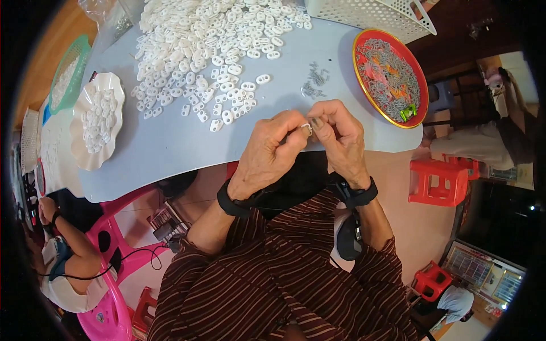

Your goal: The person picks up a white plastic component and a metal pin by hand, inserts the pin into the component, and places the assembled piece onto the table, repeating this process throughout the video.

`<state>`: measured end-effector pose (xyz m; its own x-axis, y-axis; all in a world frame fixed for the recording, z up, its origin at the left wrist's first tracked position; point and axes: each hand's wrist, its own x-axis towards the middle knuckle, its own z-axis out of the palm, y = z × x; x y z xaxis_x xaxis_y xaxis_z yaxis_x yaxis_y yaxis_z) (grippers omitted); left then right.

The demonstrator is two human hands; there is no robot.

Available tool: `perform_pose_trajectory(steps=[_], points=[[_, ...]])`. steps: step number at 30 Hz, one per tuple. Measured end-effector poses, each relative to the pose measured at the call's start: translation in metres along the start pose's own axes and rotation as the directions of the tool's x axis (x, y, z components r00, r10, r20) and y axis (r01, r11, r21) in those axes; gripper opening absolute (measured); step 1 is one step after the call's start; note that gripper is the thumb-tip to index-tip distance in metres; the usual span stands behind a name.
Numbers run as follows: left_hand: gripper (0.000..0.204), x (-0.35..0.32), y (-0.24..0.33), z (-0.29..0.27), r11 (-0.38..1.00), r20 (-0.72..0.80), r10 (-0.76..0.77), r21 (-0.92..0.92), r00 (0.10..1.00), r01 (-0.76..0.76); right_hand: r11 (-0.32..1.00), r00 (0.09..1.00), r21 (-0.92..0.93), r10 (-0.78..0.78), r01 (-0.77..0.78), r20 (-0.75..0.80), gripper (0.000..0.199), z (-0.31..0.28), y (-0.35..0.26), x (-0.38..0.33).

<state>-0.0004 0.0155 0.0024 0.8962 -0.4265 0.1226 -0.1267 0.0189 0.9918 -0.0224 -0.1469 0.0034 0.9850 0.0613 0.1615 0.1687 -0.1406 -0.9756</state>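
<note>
My left hand [272,150] is closed in a pinch on a small white plastic piece [307,128], which shows at its fingertips. Close against it, my right hand [342,141] has thumb and fingers pressed together; what they hold, if anything, is hidden. Both hands are held at the near edge of the pale table [187,145]. Beyond them spreads a large heap of white oval plastic pieces [199,45] with two holes each. A small pile of thin grey screw-like pieces [314,80] lies just past my right hand.
At right stands a red, gold-rimmed bowl [422,108] of similar grey pieces. A white scalloped dish [118,122] and a green basket [85,51] sit left. A white perforated basket [364,12] is at the back. Another person's arm [77,247] shows at left, near a pink chair [116,233].
</note>
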Motion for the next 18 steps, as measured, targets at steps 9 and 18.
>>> perform_pose_trajectory(steps=[9, 18], points=[[0.003, 0.002, -0.006, 0.007, 0.990, -0.072, 0.124, 0.074, 0.990, -0.119, 0.981, 0.994, -0.176, -0.095, 0.085, -0.047, 0.012, 0.008, 0.000, 0.001], [0.013, -0.002, -0.003, -0.005, 0.994, 0.038, -0.054, -0.091, 0.998, 0.058, 0.982, 0.987, 0.126, 0.131, -0.142, 0.091, 0.016, -0.006, -0.011, 0.005]])
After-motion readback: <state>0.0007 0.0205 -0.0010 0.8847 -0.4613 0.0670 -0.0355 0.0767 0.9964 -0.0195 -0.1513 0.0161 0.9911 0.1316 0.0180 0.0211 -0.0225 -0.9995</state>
